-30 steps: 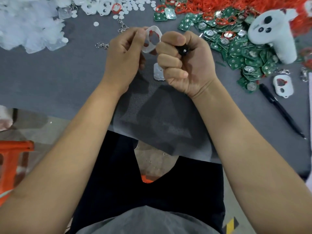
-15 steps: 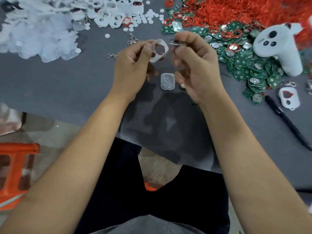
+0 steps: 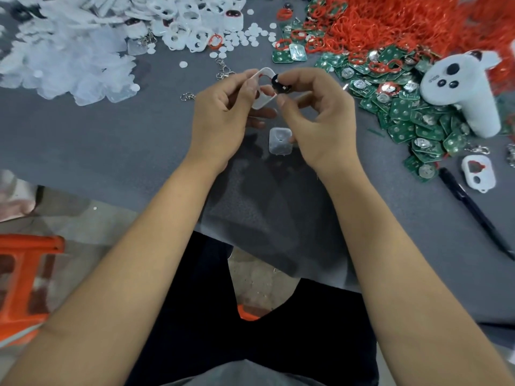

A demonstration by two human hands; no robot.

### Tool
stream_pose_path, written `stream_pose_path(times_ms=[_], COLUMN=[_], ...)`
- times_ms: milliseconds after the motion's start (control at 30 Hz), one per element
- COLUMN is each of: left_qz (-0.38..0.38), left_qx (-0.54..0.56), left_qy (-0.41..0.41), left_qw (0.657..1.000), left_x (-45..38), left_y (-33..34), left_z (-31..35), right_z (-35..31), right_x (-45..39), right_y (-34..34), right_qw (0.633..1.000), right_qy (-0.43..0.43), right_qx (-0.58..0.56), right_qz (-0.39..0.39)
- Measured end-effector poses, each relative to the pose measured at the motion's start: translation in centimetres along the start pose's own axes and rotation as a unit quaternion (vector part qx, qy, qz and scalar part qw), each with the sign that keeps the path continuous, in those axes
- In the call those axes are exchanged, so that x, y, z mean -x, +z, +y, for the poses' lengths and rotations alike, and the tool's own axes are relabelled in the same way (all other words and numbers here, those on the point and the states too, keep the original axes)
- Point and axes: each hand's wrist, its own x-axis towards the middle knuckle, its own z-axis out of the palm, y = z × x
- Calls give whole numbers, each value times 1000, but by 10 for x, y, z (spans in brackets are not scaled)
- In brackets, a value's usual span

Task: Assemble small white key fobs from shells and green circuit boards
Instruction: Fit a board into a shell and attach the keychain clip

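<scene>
Nearest the person, a clear back shell (image 3: 280,140) lies flat on the grey counter (image 3: 111,140), just under the raised hands and not yet joined to anything. Above it the left hand (image 3: 220,118) pinches a white front shell (image 3: 263,89) by its edge, tilted up, its openings facing the right hand. The right hand (image 3: 315,112) pinches a small black round part (image 3: 279,84) at its fingertips and holds it against the upper opening of the front shell; whether it is seated cannot be told.

Judging from this, the fob in hand is at an early step: the black part is being fitted, and a board and the back shell appear to be left for it.

To the right one white fob (image 3: 478,172) with a red insert lies alone beside a black pen (image 3: 473,210). Farther out sit the heap of green circuit boards (image 3: 404,107) and a white controller (image 3: 462,87) resting on it. There are no containers in view; stock lies loose in heaps. At the far edge are a pile of clear shells (image 3: 69,62), white shells (image 3: 189,26), small white discs (image 3: 250,37) and a mass of red rings (image 3: 404,23), so by the look of it much remains.
</scene>
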Motion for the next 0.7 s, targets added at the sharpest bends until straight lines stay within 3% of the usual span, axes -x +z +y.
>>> stream_pose_path(times_ms=[300, 400, 700], left_qz=[5, 9, -69], left_qx=[13, 4, -57], left_qy=[-1, 1, 28], left_qw=[1000, 1000, 996], left_x=[1, 2, 4], left_y=[2, 3, 0], left_z=[2, 3, 3], right_z=[-1, 0, 5], right_x=[-2, -2, -3], right_y=[-2, -4, -2], right_qw=[999, 997, 995], right_qy=[-36, 2, 75], right_qx=[-18, -74, -28], right_qz=[28, 8, 63])
